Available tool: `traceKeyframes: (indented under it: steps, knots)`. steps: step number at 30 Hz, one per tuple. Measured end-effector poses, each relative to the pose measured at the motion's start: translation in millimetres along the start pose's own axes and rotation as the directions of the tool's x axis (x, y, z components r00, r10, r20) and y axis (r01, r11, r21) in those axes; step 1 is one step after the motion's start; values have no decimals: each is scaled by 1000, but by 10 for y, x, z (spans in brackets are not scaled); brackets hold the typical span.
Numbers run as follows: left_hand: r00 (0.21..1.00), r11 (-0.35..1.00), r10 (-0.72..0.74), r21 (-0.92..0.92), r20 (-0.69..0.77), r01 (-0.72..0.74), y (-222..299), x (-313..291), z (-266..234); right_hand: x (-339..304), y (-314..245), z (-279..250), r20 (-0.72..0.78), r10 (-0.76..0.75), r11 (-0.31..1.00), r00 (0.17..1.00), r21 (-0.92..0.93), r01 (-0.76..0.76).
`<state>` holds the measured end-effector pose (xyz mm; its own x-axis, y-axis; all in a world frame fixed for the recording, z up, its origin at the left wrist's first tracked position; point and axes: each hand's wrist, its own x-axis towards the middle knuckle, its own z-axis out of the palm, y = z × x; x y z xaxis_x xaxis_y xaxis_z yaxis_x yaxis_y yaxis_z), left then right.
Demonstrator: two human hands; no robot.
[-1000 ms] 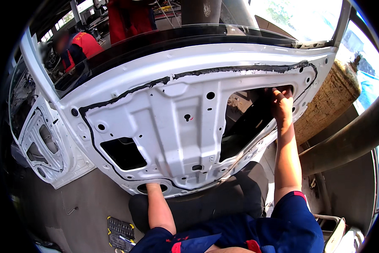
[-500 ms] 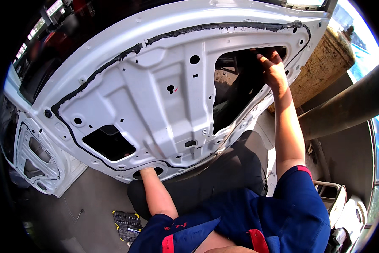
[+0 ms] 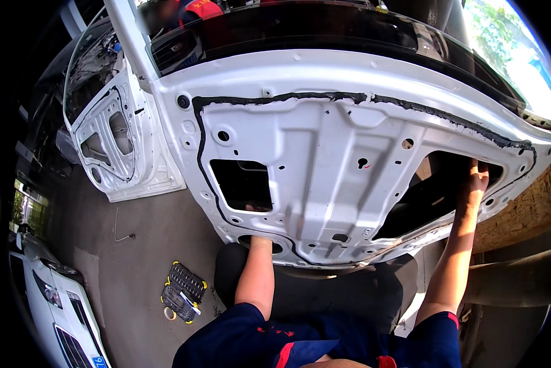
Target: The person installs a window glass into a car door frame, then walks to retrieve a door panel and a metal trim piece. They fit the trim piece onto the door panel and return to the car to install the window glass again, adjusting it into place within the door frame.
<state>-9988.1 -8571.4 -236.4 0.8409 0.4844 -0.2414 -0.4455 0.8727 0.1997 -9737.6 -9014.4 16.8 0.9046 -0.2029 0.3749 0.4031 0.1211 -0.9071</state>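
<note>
Right in front of us, head view: white door panel (image 3: 318, 184) spans the middle of the frame, its bottom edge just above our black-clad legs (image 3: 312, 294). Our two hands are well apart, one at each end of the panel. Left hand (image 3: 261, 241) goes into the round hole (image 3: 278, 248) at the panel's lower left; only the wrist end shows clearly, plus a small patch of skin at the bottom of the smaller cutout (image 3: 238, 184). We can't tell whether its fingers are closed on anything. Right hand (image 3: 477, 179) is at the upper right of the larger cutout (image 3: 419, 208), fingers reaching into the dark opening; tips are lost in shadow, so we can't tell whether they grip something. Ragged black sealant (image 3: 275, 99) runs around the cutouts, with dark window glass (image 3: 300, 34) above. To our left we have a second white door (image 3: 104, 181), with a thin bent rod (image 3: 116, 227), an open black tool case (image 3: 186, 285) with yellow corners and a tape roll (image 3: 170, 313) on the grey floor (image 3: 146, 245). White car (image 3: 61, 300) sits lower left, rusty cylinder (image 3: 518, 214) behind the panel's right end, co-worker in red and navy (image 3: 203, 8) beyond the glass.
</note>
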Motion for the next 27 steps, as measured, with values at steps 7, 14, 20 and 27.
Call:
traceKeyframes:
  steps: [7,14,20,27]
  knots:
    - [998,998,55,-1,-19,-56,66,-108,-6,13,-37,99,-23,25,995,999,94,-23]
    - [997,997,74,13,-18,-73,5,-115,65,21,-59,88,-28,-26,994,999,107,29]
    - [996,996,85,13,-39,-85,-37,-144,55,-23,-136,154,-11,13,988,1000,152,-12]
    - [996,996,67,60,-61,-63,-66,-205,-77,54,-43,89,-47,68,991,997,122,-62]
